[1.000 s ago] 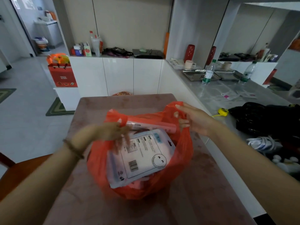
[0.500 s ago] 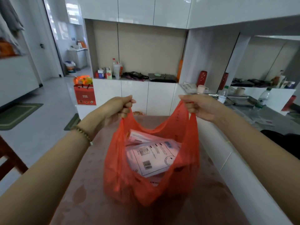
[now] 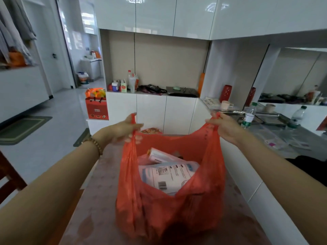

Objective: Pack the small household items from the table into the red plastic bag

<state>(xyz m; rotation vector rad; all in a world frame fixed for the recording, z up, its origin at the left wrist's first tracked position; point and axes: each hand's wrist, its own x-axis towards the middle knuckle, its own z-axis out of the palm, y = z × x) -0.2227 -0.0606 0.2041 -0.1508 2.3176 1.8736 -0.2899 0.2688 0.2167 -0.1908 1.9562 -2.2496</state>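
Red plastic bag (image 3: 169,200) dead centre of the frame, hanging over the pinkish table (image 3: 95,200) with its mouth pulled wide! Whether its bottom rests on the tabletop or hangs just clear, I cannot tell.

Left hand (image 3: 123,131) has its fingers curled tight round the left handle, just left of centre. Right hand (image 3: 224,128) is clenched on the right handle, over on the right of centre. Both handles are drawn up and apart, and that's the point of this hold, I'd say: stretched like this, the opening gapes and the load can settle low.

And look inside! A white packet (image 3: 168,175) with a barcode lies slanted across the middle, and a pale roll (image 3: 157,153) leans behind it, both well below the rim.

With items already in, my read is that the packing is near its end and this is the lift. Next call: bring the two handles together so nothing slides out. Thin plastic against stiff packet corners, so a tear is the risk.

At the right of the frame, a water bottle (image 3: 248,115) stands on the grey counter (image 3: 283,138), well apart from the action.
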